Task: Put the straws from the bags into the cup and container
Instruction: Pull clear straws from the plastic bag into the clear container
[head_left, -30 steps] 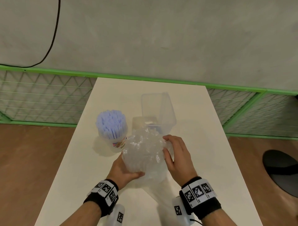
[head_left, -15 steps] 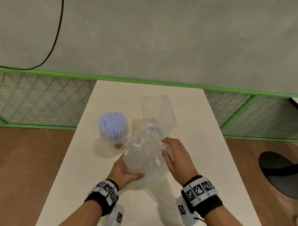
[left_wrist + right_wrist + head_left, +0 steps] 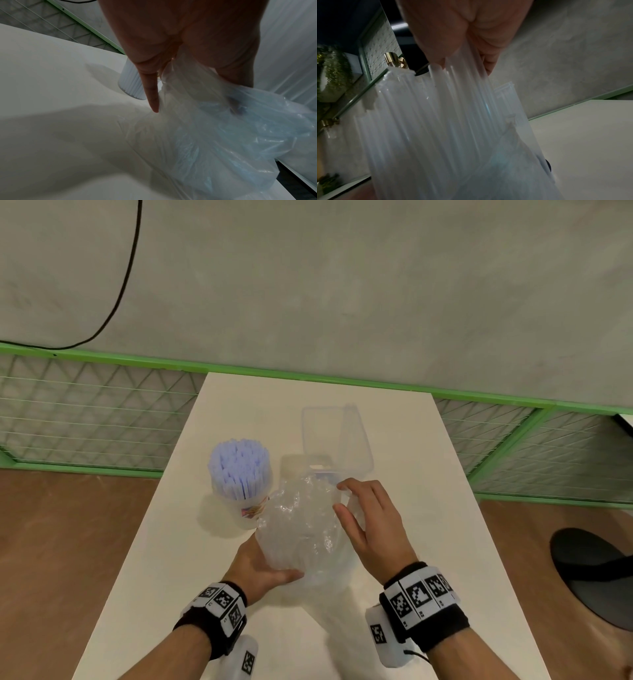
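Note:
A clear plastic bag (image 3: pixel 301 529) filled with clear straws (image 3: pixel 436 128) stands tilted on the white table (image 3: pixel 411 474), between both hands. My left hand (image 3: pixel 267 566) grips its lower left side, with the crumpled film bunched under the fingers (image 3: pixel 150 94). My right hand (image 3: pixel 342 498) pinches the bag's upper right edge, thumb and fingers on the film and straws. A cup (image 3: pixel 239 474) packed with bluish-white straws stands just left of the bag. A clear container (image 3: pixel 337 440), open at the top, stands right behind the bag.
The table is narrow, and its left and right edges drop to a brown floor. A green-framed mesh fence (image 3: pixel 102 419) runs behind it under a grey wall. A black round object (image 3: pixel 596 573) lies on the floor at the right.
Almost nothing has moved. My right thumb and fingers have shifted slightly up the bag's upper edge. The left hand keeps the same hold.

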Demonstrator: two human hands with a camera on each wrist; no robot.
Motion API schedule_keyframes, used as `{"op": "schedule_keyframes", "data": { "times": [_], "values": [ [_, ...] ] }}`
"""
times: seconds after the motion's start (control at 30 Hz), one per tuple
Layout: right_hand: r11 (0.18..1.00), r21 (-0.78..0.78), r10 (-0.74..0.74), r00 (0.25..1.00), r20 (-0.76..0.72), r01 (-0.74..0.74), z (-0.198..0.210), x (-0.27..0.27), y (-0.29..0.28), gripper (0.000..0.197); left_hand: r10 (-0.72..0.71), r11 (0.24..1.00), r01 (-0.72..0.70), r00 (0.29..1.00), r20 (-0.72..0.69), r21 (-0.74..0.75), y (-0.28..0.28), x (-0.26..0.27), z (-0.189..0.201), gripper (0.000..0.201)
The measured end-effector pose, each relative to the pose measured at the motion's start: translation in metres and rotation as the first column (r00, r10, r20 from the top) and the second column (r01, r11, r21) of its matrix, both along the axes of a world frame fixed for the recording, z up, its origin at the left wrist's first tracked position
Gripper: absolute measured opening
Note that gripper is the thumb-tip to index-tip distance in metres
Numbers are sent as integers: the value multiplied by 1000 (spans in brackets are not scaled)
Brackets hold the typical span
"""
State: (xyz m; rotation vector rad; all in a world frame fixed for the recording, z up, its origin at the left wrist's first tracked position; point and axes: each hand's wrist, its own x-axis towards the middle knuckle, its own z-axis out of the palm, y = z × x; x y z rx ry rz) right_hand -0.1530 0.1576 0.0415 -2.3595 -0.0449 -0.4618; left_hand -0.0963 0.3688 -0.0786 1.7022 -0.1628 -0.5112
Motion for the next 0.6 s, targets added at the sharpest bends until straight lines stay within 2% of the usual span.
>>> {"op": "schedule_keyframes", "data": {
  "times": [0.2,0.4,0.53,0.6],
  "values": [
    [995,78,-60,995,75,54,13,3,1,34,-5,1000,5,1000,2,-5,1,0,0,77],
    [996,80,-28,999,35,26,17,11,7,48,-1,1000,1,1000,5,-14,1,-1,0,80],
    [998,48,-58,989,137,52,15,13,7,40,10,1000,-10,1000,-4,-14,0,-2,0,80],
    [997,71,-41,991,125,32,17,12,7,40,14,1000,-14,1000,-9,-14,1,-2,0,82]
  ]
}}
